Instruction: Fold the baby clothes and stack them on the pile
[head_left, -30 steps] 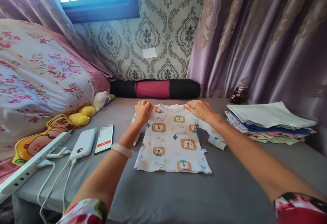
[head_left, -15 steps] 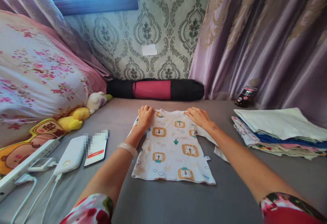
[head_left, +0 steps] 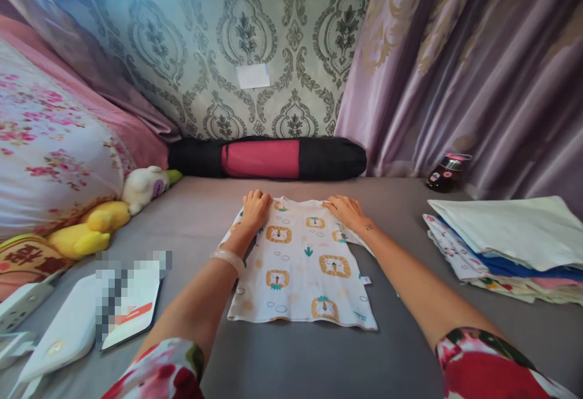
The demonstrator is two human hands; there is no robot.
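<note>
A small white long-sleeved shirt [head_left: 298, 259] printed with orange lion faces lies spread on the grey bed sheet, its neckline away from me. My left hand [head_left: 255, 209] is closed on its left shoulder, fingers curled over the fabric. At the opposite shoulder, my right hand [head_left: 345, 211] pinches the cloth beside the collar. Both sleeves lie partly hidden beneath my forearms. A small white tag sticks out of the shirt's right side seam.
On the right are a stack of folded clothes [head_left: 505, 235] and a dark jar [head_left: 449, 172]. A black and red rolled bag [head_left: 262, 159] lies along the wall. Leftward are plush toys [head_left: 88, 229], a phone [head_left: 136, 308], a white power bank [head_left: 68, 320] and a power strip [head_left: 25, 305].
The view has shifted slightly closer and to the right. Both hands stay at the shirt's shoulders, and the shirt lies in nearly the same position.
</note>
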